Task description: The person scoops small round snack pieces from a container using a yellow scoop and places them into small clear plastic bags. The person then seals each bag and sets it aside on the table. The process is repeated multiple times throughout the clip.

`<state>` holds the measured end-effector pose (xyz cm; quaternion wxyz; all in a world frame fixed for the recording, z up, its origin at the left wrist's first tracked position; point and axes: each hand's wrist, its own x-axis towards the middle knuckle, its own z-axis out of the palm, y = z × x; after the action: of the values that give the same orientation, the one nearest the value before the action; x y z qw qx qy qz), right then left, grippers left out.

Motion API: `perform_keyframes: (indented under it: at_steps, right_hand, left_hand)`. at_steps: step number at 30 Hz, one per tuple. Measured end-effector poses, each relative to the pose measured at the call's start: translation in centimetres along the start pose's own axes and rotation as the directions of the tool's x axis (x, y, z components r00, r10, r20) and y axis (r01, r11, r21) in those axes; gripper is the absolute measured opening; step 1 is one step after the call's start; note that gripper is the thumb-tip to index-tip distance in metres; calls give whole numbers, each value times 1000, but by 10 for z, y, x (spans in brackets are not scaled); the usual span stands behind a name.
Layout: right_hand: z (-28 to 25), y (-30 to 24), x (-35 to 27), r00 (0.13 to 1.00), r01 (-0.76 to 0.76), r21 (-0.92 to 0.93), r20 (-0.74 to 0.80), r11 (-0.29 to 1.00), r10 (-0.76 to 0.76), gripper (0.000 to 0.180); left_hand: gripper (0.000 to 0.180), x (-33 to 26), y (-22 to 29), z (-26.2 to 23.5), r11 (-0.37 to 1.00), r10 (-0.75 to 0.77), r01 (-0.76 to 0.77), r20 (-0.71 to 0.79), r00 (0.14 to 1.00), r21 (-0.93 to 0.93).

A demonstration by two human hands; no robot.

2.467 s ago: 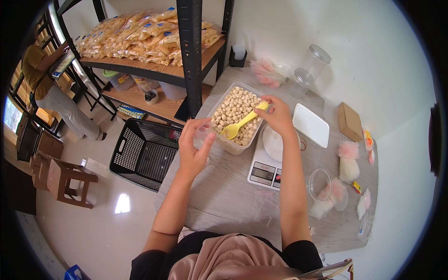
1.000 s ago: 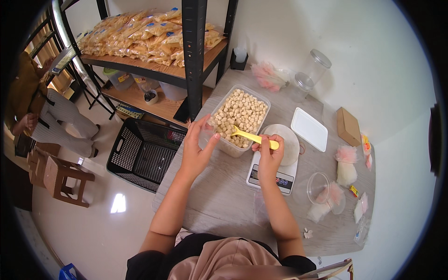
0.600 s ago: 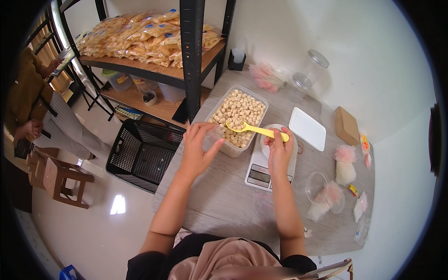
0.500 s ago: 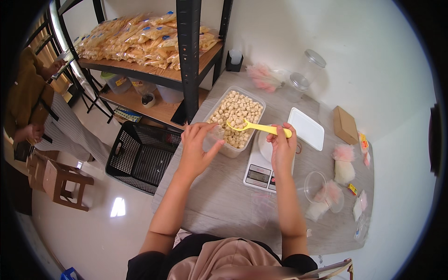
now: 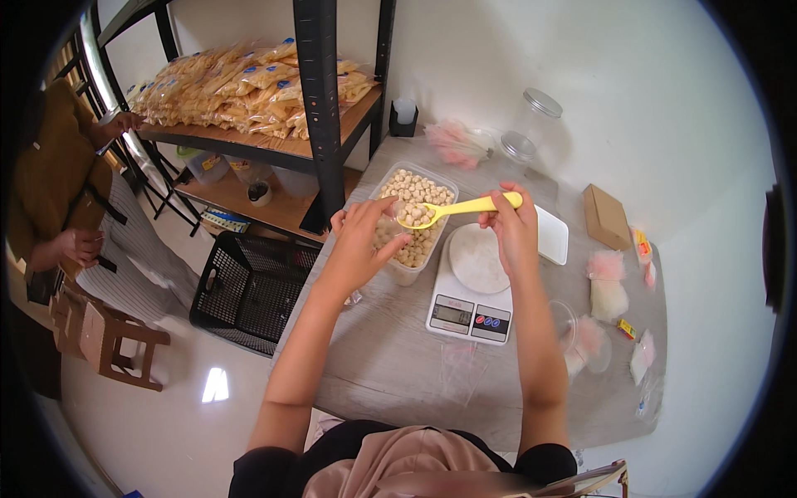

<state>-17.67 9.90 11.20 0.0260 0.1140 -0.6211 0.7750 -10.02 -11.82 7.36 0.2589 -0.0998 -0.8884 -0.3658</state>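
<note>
My right hand (image 5: 510,224) grips the handle of a yellow plastic spoon (image 5: 473,206), its bowl full of small round beige balls. The spoon's bowl is at the fingers of my left hand (image 5: 357,245), which are closed on a small clear plastic bag (image 5: 390,226). Both are over a clear rectangular tub (image 5: 404,275) holding many more beige balls (image 5: 415,187). How far the spoon is inside the bag is hard to see. A white kitchen scale (image 5: 478,264) with a round plate stands beside the tub, under my right wrist.
A white lid (image 5: 552,236), a brown box (image 5: 607,217), clear jars (image 5: 531,124) and pink-topped packets (image 5: 608,290) lie to the right. A flat clear bag (image 5: 462,371) lies near. Left are a black crate (image 5: 257,278), a shelf (image 5: 318,100) of bagged snacks and another person (image 5: 75,191).
The filled spoon has risen off the balls in the tub and come to the bag at my left fingers. My right hand has moved up, and the view has shifted slightly.
</note>
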Motion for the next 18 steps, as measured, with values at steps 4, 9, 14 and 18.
perform_keyframes:
  at_steps: [4, 9, 14, 18]
  right_hand:
    - [5, -17, 19, 996, -37, -127, 72, 991, 46, 28]
    - [28, -34, 28, 989, 51, -307, 145, 950, -6, 24]
    - [52, -45, 22, 972, 217, -341, 163, 915, -169, 23]
    - [64, -52, 13, 933, 357, -421, 202, 834, -298, 23]
  left_hand:
    - [50, 7, 2, 5, 998, 9, -6, 44, 999, -59]
    - [50, 14, 6, 15, 997, 47, -45, 26, 999, -57]
    - [51, 17, 6, 15, 992, -18, 25, 58, 998, -124]
    - [51, 16, 5, 9, 984, -26, 35, 58, 998, -175]
